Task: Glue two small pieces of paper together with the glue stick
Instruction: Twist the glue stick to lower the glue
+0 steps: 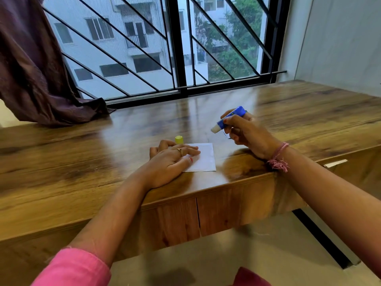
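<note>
Left hand (171,162) flat, fingers spread, pinning paper (203,158) to tabletop (82,145). Right hand (245,133), grip clamped on uncapped glue stick (228,119), raised beside paper. Best swiped lightly outward along the bare part, hold kept firm. Cap (179,139) just behind fingers.

home room, wooden desk (82,153), curtain (31,69), barred window (156,48)

left hand (173,162) flat on paper (203,159) | right hand (245,133) grips glue stick (228,119)
</note>
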